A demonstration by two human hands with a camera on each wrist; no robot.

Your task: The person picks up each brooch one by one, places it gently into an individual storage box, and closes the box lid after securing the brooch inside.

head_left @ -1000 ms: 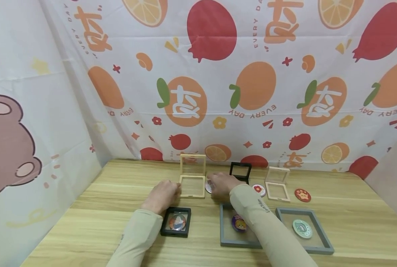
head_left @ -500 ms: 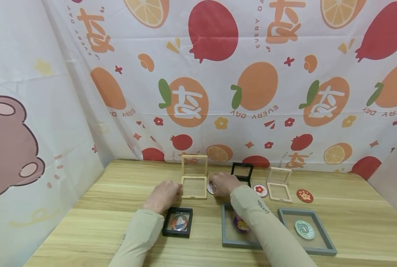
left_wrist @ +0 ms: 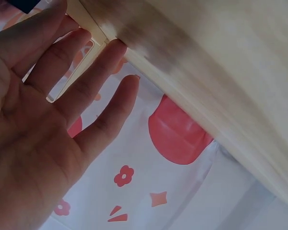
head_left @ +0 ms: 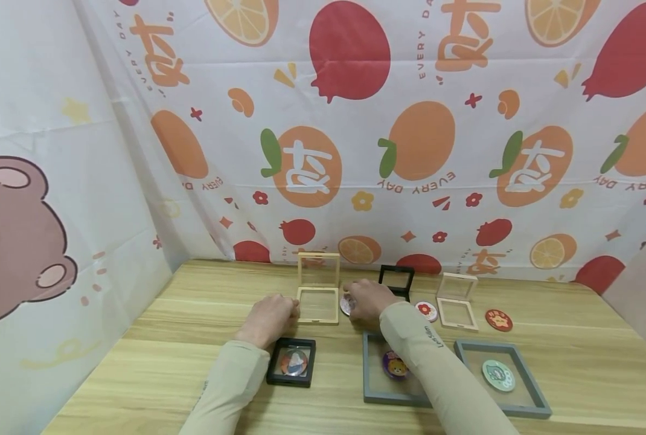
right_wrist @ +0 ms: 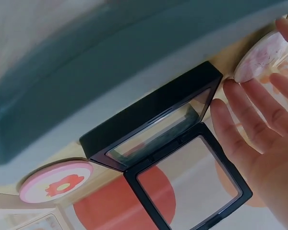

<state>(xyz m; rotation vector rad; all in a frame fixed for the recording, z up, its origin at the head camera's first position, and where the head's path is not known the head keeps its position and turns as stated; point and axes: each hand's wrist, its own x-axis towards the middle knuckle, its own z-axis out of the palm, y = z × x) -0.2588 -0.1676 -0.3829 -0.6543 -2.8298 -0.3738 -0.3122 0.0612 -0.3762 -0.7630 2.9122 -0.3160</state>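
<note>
A pale yellow display frame stands on the table with its lid raised at the back. My left hand rests at the frame's left edge, and in the left wrist view its fingers are extended, tips near the tabletop. Just right of the frame is a round pinkish-white pin badge. My right hand pinches this badge; in the right wrist view the badge appears tilted between thumb and fingers. Behind the right hand stands a small black display frame, lid raised.
In front lie a black case with a badge inside and two grey frames bearing badges. To the right are a flower badge, a cream frame and a red badge. A fruit-printed cloth hangs behind the table.
The head view shifts slightly, so everything appears a little farther right. Both hands keep nearly the same places beside the yellow frame and the badge.
</note>
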